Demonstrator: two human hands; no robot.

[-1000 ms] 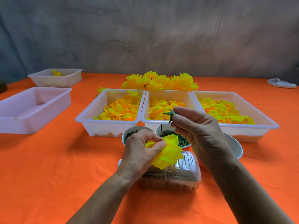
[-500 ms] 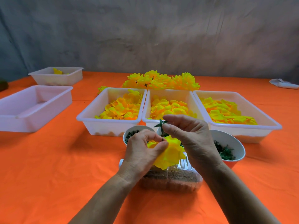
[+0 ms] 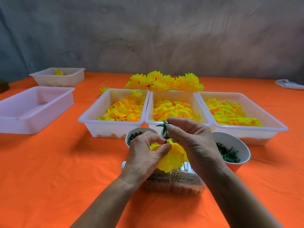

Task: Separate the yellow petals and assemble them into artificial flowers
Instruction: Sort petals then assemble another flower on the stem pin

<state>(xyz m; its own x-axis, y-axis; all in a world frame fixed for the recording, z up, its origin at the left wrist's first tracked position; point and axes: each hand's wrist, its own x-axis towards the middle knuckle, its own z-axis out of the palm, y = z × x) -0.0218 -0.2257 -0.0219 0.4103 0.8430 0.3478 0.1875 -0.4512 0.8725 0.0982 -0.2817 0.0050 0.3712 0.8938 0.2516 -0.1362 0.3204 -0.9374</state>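
Head view, lower centre of frame: the left hand [image 3: 144, 153] pinches the layered yellow fabric petal bundle [image 3: 171, 159] over a clear plastic box [image 3: 174, 183]. The right hand [image 3: 190, 142] pinches the dark green plastic star-shaped calyx [image 3: 162, 125] on its thin stem [image 3: 166, 137]. Since a second ago, the calyx has descended toward the petals; seating appears imminent.

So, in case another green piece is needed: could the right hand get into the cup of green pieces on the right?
Probably yes. The cup sits open-topped just beside the right hand with nothing between them, but that hand is pinching the green stem, so it must let go first.
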